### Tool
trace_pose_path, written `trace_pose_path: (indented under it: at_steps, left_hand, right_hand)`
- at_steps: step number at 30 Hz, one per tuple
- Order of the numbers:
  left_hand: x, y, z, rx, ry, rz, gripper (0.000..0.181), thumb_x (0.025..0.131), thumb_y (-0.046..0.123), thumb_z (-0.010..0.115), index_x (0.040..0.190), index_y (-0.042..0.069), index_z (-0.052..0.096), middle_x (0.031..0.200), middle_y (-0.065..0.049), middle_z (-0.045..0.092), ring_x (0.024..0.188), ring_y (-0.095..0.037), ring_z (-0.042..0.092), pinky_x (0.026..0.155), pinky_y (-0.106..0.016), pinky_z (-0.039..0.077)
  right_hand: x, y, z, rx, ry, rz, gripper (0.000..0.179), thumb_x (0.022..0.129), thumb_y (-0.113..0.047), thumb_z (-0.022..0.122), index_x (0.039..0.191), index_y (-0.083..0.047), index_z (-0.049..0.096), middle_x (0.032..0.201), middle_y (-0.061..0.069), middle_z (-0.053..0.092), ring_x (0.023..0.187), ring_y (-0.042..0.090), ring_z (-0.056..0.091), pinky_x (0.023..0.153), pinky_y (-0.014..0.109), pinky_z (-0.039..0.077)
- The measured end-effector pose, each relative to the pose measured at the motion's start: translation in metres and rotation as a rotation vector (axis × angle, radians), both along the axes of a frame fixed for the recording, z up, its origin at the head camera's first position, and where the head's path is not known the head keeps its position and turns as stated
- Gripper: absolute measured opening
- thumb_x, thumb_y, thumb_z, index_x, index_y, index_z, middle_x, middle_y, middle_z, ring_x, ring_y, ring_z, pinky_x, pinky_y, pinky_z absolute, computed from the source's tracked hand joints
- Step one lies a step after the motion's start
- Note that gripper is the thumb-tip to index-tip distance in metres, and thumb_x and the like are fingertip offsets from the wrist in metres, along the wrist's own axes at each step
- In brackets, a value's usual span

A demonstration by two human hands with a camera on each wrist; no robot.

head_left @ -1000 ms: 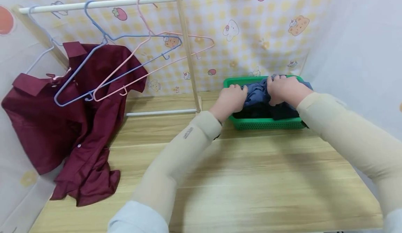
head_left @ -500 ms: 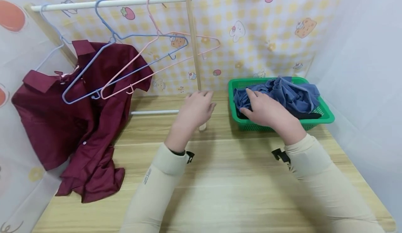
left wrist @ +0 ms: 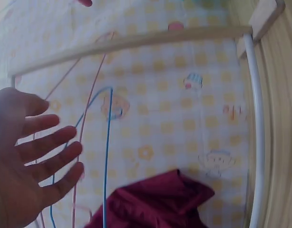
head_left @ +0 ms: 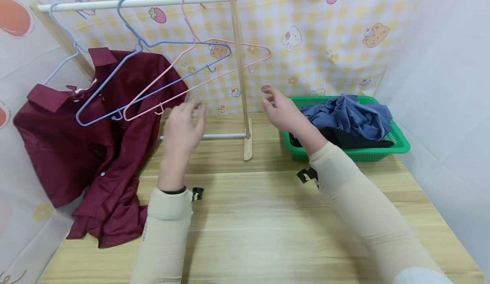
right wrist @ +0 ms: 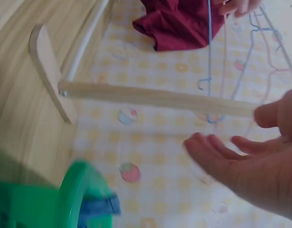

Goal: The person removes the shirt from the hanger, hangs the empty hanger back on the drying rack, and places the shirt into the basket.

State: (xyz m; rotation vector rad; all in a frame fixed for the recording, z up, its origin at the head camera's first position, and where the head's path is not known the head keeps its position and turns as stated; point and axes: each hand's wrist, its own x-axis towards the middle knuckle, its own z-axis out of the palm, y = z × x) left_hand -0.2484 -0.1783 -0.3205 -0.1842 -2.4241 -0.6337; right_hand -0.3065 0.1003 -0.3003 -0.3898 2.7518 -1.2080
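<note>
My left hand (head_left: 183, 129) is raised in front of the rack, just below the pink hanger (head_left: 160, 73), holding nothing; its fingers are spread in the left wrist view. Behind it hangs a blue hanger (head_left: 103, 84). Further left, a dark red shirt (head_left: 126, 148) is on another blue hanger (head_left: 63, 37), its lower part reaching the table. My right hand (head_left: 281, 110) is in the air between the rack's right post (head_left: 239, 71) and the green basket (head_left: 402, 141), fingers loosely bent, nothing in them. Crumpled blue cloth (head_left: 350, 114) lies in the basket over black cloth (head_left: 344, 139).
The rack has a white top bar (head_left: 153, 2), a low white bar (head_left: 226, 136) and a wooden foot (head_left: 248, 148) on the table (head_left: 268, 224). A patterned curtain (head_left: 329, 20) closes off the back; a pale wall (head_left: 451, 84) stands at right.
Both hands have come away from the blue cloth in the basket and moved left. The left hand is now by the hangers, the right hand beside the basket. The blue cloth stays behind.
</note>
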Motion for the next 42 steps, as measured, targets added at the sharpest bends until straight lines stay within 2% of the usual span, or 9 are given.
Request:
trace_pose_path:
  at_steps: [4,8,11,17,21,28,32,35,42]
  left_hand:
    - [0.002,-0.027,0.007,0.171,0.278,-0.008,0.021,0.103,0.011,0.063,0.111,-0.002,0.077,0.106,-0.021,0.077,0.091,-0.035,0.070,0.087,-0.035,0.055]
    - [0.008,-0.052,0.017,0.302,0.444,0.001,0.018,0.098,0.004,0.063,0.103,-0.003,0.079,0.098,-0.021,0.077,0.079,-0.006,0.064,0.077,-0.009,0.046]
    - [0.012,-0.072,0.026,0.335,0.514,0.057,0.019,0.098,0.005,0.063,0.102,-0.003,0.079,0.094,-0.014,0.076,0.083,0.011,0.056,0.079,-0.006,0.044]
    - [0.019,-0.115,0.046,0.372,0.572,0.208,0.021,0.098,0.009,0.061,0.098,0.001,0.081,0.090,0.035,0.053,0.084,0.018,0.052,0.076,-0.006,0.045]
    - [0.024,-0.142,0.060,0.357,0.577,0.309,0.023,0.097,0.010,0.060,0.097,0.017,0.082,0.085,0.041,0.046,0.084,0.020,0.047,0.079,-0.006,0.041]
    - [0.027,-0.183,0.078,0.346,0.439,0.543,0.028,0.104,0.025,0.054,0.117,0.019,0.078,0.101,0.037,0.049,0.102,0.022,0.037,0.104,-0.018,0.039]
    - [0.027,-0.200,0.080,0.336,0.291,0.659,0.037,0.108,0.031,0.045,0.134,0.022,0.071,0.133,0.011,0.066,0.130,0.003,0.052,0.116,-0.021,0.038]
    - [0.027,-0.208,0.081,0.314,0.147,0.729,0.046,0.111,0.033,0.037,0.149,0.021,0.060,0.157,-0.003,0.056,0.151,-0.014,0.044,0.128,-0.033,0.035]
    - [0.028,-0.218,0.082,0.261,-0.090,0.701,0.058,0.110,0.033,0.032,0.164,0.012,0.041,0.167,-0.017,0.045,0.156,-0.038,0.040,0.131,-0.052,0.030]
  right_hand:
    - [-0.018,-0.022,0.004,-0.191,-0.026,-0.012,0.060,0.115,-0.043,0.038,0.169,-0.020,0.025,0.171,0.009,0.037,0.156,0.028,0.041,0.121,0.047,0.046]
    - [-0.032,-0.038,0.006,-0.262,-0.035,-0.011,0.062,0.115,-0.044,0.037,0.170,-0.020,0.020,0.175,0.007,0.030,0.158,0.028,0.038,0.122,0.046,0.045]
    - [-0.042,-0.048,0.009,-0.272,-0.001,-0.017,0.064,0.116,-0.044,0.036,0.171,-0.019,0.015,0.176,0.008,0.025,0.159,0.027,0.037,0.125,0.044,0.041]
    - [-0.054,-0.062,0.015,-0.297,0.064,-0.044,0.064,0.116,-0.042,0.035,0.172,-0.021,0.012,0.175,0.009,0.025,0.158,0.024,0.038,0.126,0.038,0.041]
    - [-0.057,-0.070,0.018,-0.297,0.074,-0.067,0.063,0.116,-0.042,0.035,0.171,-0.021,0.013,0.173,0.007,0.029,0.157,0.022,0.040,0.125,0.037,0.041]
    - [-0.060,-0.076,0.022,-0.323,0.081,-0.101,0.059,0.116,-0.044,0.034,0.169,-0.021,0.022,0.167,0.004,0.038,0.152,0.021,0.046,0.123,0.038,0.044]
    - [-0.064,-0.077,0.018,-0.322,0.115,-0.100,0.055,0.116,-0.041,0.034,0.165,-0.016,0.032,0.163,0.007,0.045,0.149,0.023,0.050,0.123,0.038,0.043]
    - [-0.066,-0.076,0.015,-0.319,0.135,-0.091,0.049,0.117,-0.038,0.034,0.158,-0.011,0.040,0.157,0.010,0.051,0.142,0.024,0.054,0.122,0.039,0.044]
    - [-0.072,-0.075,0.011,-0.314,0.158,-0.056,0.036,0.117,-0.033,0.035,0.139,-0.009,0.049,0.121,0.014,0.062,0.103,0.021,0.061,0.091,0.033,0.052]
